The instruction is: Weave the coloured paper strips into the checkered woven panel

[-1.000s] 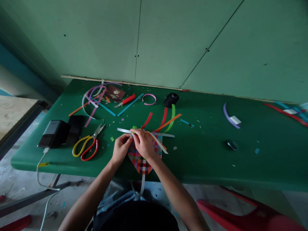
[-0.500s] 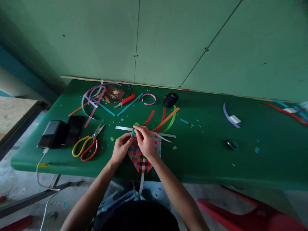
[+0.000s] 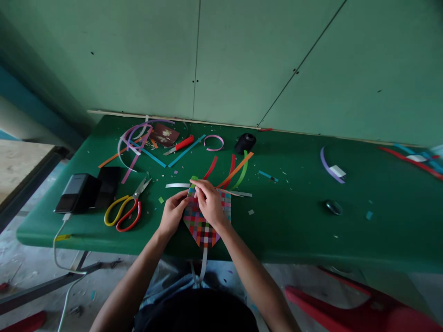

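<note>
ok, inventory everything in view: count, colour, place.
table: one, green, centre
wall: one, pale green, behind
weave: one, multicoloured, front centre
strips and scraps: many, mixed colours, across table
scissors: one, red/yellow, left
knife: one, red, back left
spool: one, black, behind weave
card: one, brown, back left
devices: two, black, left
cable: one, white, lower left
oval object: one, dark, right
chair: one, red, lower right
left hand: one, bare, at weave
right hand: one, bare, over weave

– Obstructions?
– Right hand [image 3: 212, 206] hides part of the woven piece [image 3: 206, 234]; what its fingers [image 3: 202, 185] touch cannot be told.
– Truncations?
– Counter [image 3: 294, 221], by the right edge; red chair [image 3: 391, 316] and white cable [image 3: 68, 296], by the bottom edge.
– Unresolved?
– Tiniest scraps [image 3: 335, 236]: too small to identify.
</note>
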`<state>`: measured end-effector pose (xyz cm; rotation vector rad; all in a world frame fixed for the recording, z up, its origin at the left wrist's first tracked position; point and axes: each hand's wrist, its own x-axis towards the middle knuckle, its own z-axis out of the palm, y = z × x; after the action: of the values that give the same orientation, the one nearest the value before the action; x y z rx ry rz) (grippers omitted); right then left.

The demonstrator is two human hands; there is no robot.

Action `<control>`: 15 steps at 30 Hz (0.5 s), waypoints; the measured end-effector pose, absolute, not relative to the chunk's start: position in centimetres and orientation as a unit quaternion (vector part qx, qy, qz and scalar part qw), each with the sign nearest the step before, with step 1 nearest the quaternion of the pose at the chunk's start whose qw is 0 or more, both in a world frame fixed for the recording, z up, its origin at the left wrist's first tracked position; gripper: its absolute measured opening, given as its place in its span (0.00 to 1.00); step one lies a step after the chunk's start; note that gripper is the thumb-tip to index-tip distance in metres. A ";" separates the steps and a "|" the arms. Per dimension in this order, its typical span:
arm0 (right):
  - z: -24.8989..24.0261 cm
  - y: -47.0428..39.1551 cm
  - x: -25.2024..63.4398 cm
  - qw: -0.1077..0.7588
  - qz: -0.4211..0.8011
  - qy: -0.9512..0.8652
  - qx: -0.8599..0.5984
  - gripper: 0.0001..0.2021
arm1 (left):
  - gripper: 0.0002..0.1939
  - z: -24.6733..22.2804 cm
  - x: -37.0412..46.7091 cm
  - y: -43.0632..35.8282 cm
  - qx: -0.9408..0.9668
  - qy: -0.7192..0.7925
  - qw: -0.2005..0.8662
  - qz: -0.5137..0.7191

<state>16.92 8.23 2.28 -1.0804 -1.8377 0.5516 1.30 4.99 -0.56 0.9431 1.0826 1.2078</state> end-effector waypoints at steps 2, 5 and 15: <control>2.2 8.0 16.8 0.448 0.220 -0.743 -0.447 0.19 | 0.21 -0.5 1.4 4.9 0.406 0.471 0.587 0.518; 1.9 7.2 16.8 0.439 0.200 -0.744 -0.461 0.20 | 0.23 -0.4 1.4 4.3 0.411 0.511 0.558 0.509; -0.6 2.8 17.6 0.261 0.125 -0.847 -0.445 0.19 | 0.11 1.1 -1.9 2.8 0.620 0.645 0.264 0.360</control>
<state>17.62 2.77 -0.55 -1.2059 -2.2940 0.3385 -1.90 2.78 1.09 1.6757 1.7433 0.9743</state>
